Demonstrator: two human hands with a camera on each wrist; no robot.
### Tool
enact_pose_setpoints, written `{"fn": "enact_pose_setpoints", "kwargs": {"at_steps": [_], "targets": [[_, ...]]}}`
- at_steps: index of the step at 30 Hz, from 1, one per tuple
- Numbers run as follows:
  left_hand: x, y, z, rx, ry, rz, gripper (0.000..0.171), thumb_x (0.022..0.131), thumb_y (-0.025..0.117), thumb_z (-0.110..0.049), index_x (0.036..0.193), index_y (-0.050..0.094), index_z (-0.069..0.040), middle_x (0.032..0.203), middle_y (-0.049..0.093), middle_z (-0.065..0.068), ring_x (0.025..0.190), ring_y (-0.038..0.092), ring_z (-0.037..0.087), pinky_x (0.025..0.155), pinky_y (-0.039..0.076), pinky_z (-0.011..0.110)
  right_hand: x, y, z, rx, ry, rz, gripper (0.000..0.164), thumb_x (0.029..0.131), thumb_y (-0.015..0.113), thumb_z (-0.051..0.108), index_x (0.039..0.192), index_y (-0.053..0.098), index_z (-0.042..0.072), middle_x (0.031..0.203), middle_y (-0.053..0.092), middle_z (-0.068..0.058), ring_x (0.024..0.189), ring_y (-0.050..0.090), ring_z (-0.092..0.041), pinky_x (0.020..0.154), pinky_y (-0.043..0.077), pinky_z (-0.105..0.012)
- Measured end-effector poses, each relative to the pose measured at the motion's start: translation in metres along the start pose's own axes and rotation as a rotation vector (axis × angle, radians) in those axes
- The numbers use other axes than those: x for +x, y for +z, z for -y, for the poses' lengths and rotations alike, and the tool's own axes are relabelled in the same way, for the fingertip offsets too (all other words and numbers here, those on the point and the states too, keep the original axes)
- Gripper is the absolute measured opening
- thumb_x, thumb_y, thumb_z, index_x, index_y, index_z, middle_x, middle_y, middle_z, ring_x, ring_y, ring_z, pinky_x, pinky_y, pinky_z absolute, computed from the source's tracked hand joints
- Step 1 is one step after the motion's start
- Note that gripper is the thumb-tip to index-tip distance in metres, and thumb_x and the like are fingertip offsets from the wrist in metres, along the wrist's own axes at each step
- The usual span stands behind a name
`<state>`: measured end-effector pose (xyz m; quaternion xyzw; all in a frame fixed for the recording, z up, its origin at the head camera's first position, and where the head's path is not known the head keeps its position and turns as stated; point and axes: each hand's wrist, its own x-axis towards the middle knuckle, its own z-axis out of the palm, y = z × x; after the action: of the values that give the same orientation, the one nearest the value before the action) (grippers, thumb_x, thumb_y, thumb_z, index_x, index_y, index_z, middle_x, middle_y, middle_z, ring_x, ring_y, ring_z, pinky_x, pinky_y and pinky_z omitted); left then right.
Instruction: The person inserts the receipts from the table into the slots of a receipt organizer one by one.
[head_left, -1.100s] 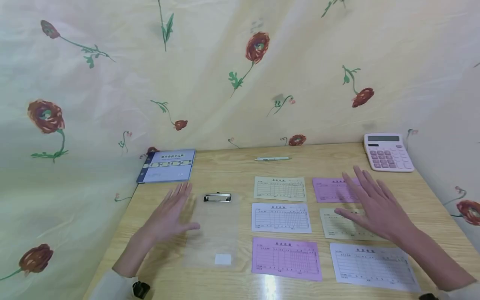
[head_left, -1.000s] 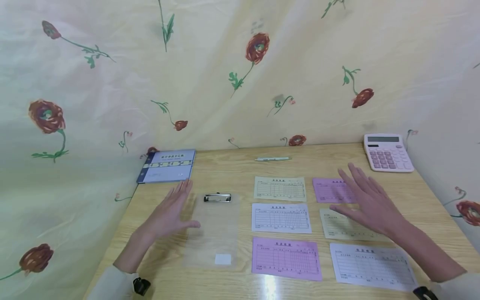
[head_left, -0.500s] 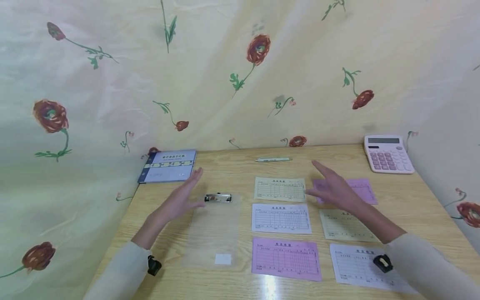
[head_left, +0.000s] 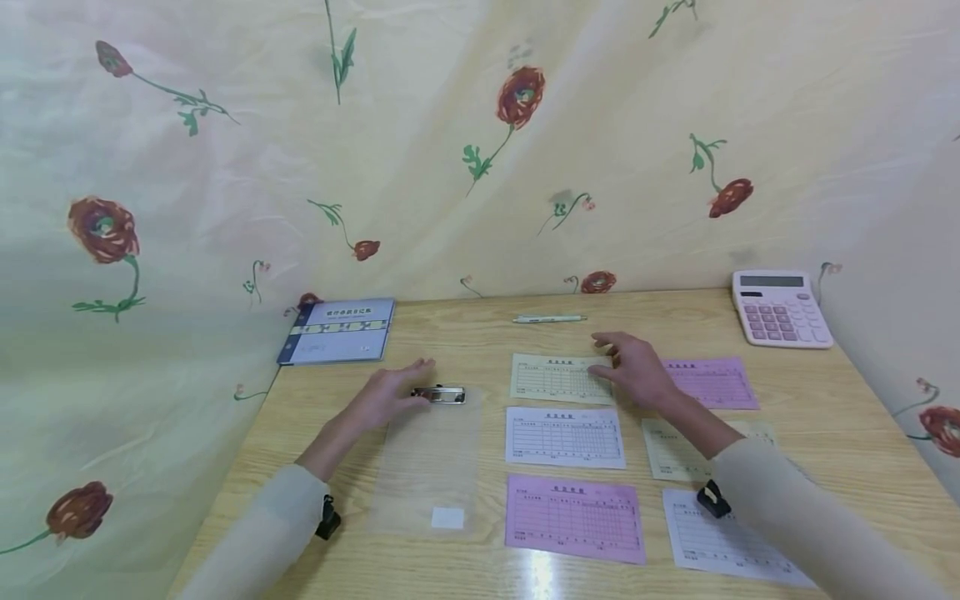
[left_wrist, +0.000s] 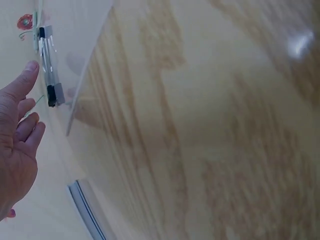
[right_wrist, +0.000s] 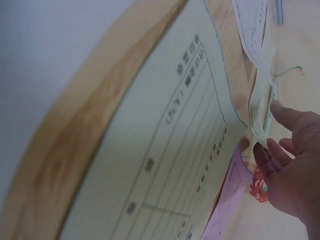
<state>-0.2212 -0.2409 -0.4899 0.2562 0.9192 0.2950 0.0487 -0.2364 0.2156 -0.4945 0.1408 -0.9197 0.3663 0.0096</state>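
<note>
A clear clipboard (head_left: 427,467) with a metal clip (head_left: 448,395) lies on the left of the wooden table. My left hand (head_left: 384,398) hovers at the clip's left side, thumb and fingers apart; the left wrist view shows the thumb (left_wrist: 26,80) close beside the clip (left_wrist: 49,67), with nothing held. Over the right edge of the top pale green slip (head_left: 555,379) is my right hand (head_left: 637,371), fingers bent loosely and thumb spread away. In the right wrist view the slip (right_wrist: 260,107) appears just past the hand (right_wrist: 295,160); contact is unclear.
Below that slip lie a white slip (head_left: 564,437) and a pink slip (head_left: 573,518). A second column has pink (head_left: 712,383), green (head_left: 667,450) and white (head_left: 712,537) slips, partly under my right arm. Behind are a blue ledger (head_left: 341,331), a pen (head_left: 549,318) and a calculator (head_left: 780,308).
My right hand has swept left from above the right column to the top green slip's edge. My left hand has moved forward and right to the clip. The papers and clipboard have stayed put.
</note>
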Motion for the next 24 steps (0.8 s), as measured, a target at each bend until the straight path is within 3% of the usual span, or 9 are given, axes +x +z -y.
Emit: {"fn": "enact_pose_setpoints", "kwargs": {"at_steps": [4, 7, 12, 18, 24], "targets": [[0.002, 0.004, -0.001, 0.013, 0.044, -0.004, 0.059, 0.094, 0.082, -0.016, 0.148, 0.061, -0.008, 0.152, 0.056, 0.013, 0.138, 0.057, 0.032, 0.114, 0.047, 0.047, 0.001, 0.004, 0.003, -0.006, 0.027, -0.004, 0.052, 0.097, 0.078, 0.006, 0.143, 0.059, -0.007, 0.126, 0.069, -0.024, 0.092, 0.062, -0.028, 0.078, 0.053, -0.038], [0.004, 0.008, -0.003, 0.043, 0.065, -0.011, 0.052, 0.095, 0.081, -0.016, 0.144, 0.067, -0.011, 0.145, 0.064, 0.010, 0.130, 0.065, 0.030, 0.106, 0.055, 0.046, 0.003, 0.006, 0.005, -0.021, 0.028, -0.016, 0.046, 0.097, 0.076, 0.001, 0.139, 0.062, -0.008, 0.122, 0.071, -0.022, 0.087, 0.059, -0.025, 0.072, 0.049, -0.034], [0.006, 0.011, -0.005, 0.077, 0.043, -0.011, 0.042, 0.096, 0.081, -0.020, 0.137, 0.074, -0.016, 0.131, 0.073, 0.006, 0.115, 0.073, 0.023, 0.090, 0.062, 0.038, 0.006, 0.009, 0.005, -0.033, 0.021, -0.037, 0.037, 0.097, 0.072, -0.004, 0.133, 0.066, -0.009, 0.118, 0.072, -0.024, 0.099, 0.068, -0.033, 0.084, 0.059, -0.045], [0.007, 0.013, -0.007, 0.103, 0.042, -0.011, 0.037, 0.096, 0.080, -0.020, 0.133, 0.076, -0.017, 0.127, 0.075, 0.004, 0.116, 0.073, 0.023, 0.093, 0.062, 0.038, 0.008, 0.012, 0.005, -0.023, 0.033, -0.051, 0.029, 0.097, 0.072, -0.006, 0.126, 0.071, -0.007, 0.113, 0.074, -0.021, 0.102, 0.070, -0.035, 0.089, 0.060, -0.050], [0.007, 0.013, -0.006, 0.205, 0.128, 0.005, 0.035, 0.097, 0.079, -0.020, 0.133, 0.076, -0.016, 0.130, 0.074, 0.003, 0.115, 0.072, 0.021, 0.093, 0.062, 0.036, 0.009, 0.012, 0.005, 0.002, 0.025, -0.098, 0.020, 0.095, 0.073, -0.008, 0.115, 0.076, -0.008, 0.103, 0.076, -0.019, 0.094, 0.072, -0.033, 0.083, 0.062, -0.048]]}}
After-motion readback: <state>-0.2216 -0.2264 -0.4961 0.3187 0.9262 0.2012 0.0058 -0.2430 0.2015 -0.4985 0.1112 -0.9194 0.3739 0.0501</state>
